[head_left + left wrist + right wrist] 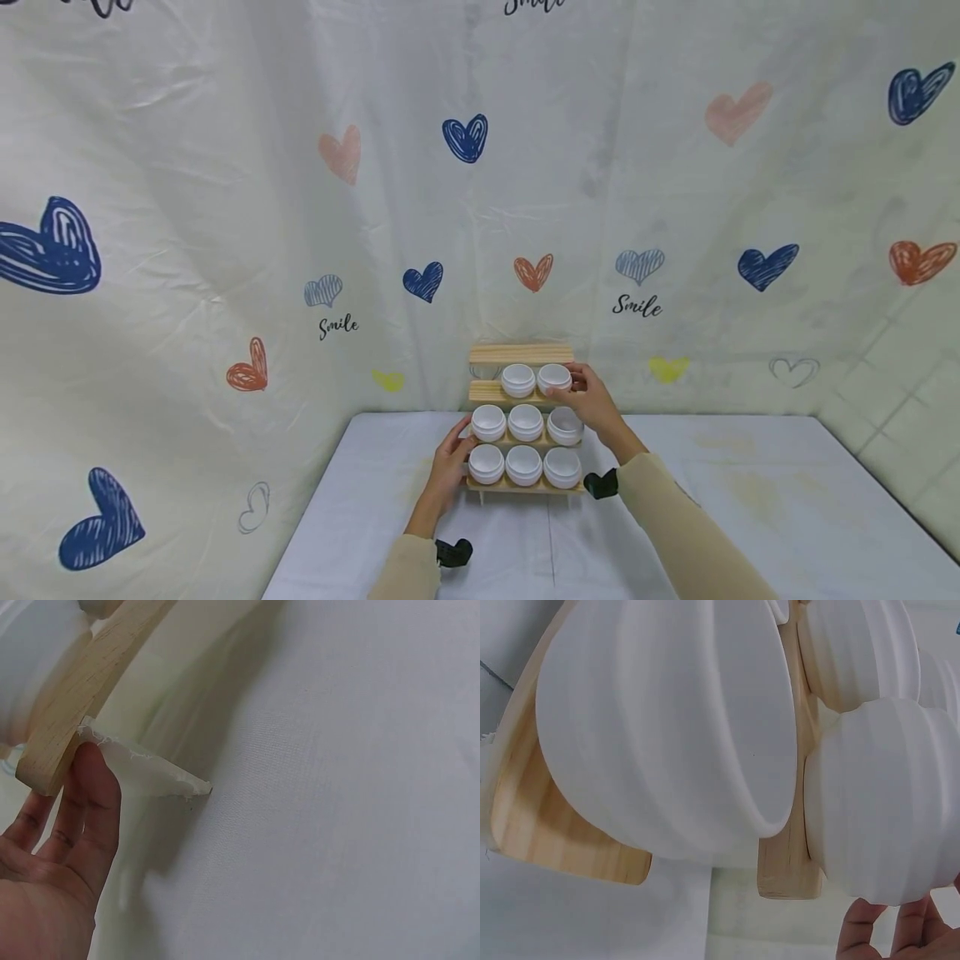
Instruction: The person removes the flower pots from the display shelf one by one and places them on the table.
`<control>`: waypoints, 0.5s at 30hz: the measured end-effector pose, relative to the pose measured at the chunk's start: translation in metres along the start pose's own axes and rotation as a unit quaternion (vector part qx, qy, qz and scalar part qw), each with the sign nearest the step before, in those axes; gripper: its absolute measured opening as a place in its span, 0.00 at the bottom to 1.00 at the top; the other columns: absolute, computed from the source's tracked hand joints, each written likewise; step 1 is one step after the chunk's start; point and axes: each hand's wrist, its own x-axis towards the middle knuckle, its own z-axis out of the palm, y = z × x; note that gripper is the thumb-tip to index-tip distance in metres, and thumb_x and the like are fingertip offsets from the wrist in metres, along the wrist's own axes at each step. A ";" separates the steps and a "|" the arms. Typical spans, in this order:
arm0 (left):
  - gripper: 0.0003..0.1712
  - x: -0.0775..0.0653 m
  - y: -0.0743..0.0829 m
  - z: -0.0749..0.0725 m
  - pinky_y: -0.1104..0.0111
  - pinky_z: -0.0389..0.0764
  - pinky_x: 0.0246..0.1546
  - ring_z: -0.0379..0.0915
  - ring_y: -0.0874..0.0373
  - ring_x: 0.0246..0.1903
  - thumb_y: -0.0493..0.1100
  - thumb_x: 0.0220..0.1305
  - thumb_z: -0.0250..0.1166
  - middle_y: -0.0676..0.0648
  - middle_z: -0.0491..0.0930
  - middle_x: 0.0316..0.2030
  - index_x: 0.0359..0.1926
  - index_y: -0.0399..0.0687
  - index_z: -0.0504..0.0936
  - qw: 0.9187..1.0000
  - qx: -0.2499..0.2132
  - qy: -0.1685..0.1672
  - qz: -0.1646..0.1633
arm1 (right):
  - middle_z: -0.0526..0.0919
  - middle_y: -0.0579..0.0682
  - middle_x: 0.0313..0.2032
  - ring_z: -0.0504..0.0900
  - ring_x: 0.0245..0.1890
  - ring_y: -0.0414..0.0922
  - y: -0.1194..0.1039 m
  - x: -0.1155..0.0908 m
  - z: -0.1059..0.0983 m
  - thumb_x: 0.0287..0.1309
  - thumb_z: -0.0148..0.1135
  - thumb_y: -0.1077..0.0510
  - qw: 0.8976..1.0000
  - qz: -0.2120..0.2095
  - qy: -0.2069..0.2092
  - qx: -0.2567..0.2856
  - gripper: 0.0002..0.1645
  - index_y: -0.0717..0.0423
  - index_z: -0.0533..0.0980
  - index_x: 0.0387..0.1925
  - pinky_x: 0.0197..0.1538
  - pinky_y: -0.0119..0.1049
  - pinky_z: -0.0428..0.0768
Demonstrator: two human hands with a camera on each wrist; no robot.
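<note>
A tiered wooden stand [521,353] carries white ribbed cups [524,465] in rows. Three cups are on the bottom shelf, three on the one above, and two on the third shelf, at its middle and right. My right hand [594,402] holds the right-hand cup [554,377] of that third row, thumb in front and fingers behind; its fingertips [860,919] touch the cup's side in the right wrist view. My left hand [448,467] grips the stand's left side, with fingers against the end of a wooden shelf [97,682] in the left wrist view.
The stand is on a white-covered table [750,500], close to its back edge. Behind it hangs a pale curtain [570,192] printed with hearts and "Smile". Black bands [453,552] are on both wrists.
</note>
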 end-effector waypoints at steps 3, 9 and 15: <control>0.30 0.000 0.000 0.000 0.65 0.79 0.31 0.73 0.58 0.42 0.54 0.73 0.60 0.48 0.78 0.47 0.74 0.68 0.68 1.000 0.001 0.000 0.001 | 0.68 0.59 0.68 0.67 0.63 0.55 0.000 -0.001 0.000 0.61 0.71 0.43 1.000 -0.003 0.002 0.006 0.45 0.53 0.62 0.72 0.63 0.51 0.70; 0.30 -0.001 0.001 0.000 0.65 0.78 0.32 0.73 0.59 0.41 0.53 0.74 0.59 0.47 0.78 0.48 0.75 0.67 0.68 1.000 -0.009 0.001 0.005 | 0.70 0.56 0.67 0.68 0.64 0.54 0.002 -0.002 0.000 0.61 0.73 0.47 0.999 -0.008 0.014 0.033 0.42 0.53 0.64 0.71 0.66 0.50 0.69; 0.31 -0.002 0.001 0.002 0.68 0.76 0.28 0.72 0.60 0.38 0.51 0.75 0.59 0.52 0.78 0.45 0.76 0.62 0.67 1.000 -0.024 0.002 0.016 | 0.71 0.58 0.67 0.69 0.68 0.56 0.002 -0.006 0.001 0.62 0.72 0.49 0.999 -0.017 0.029 0.038 0.41 0.57 0.64 0.70 0.70 0.53 0.68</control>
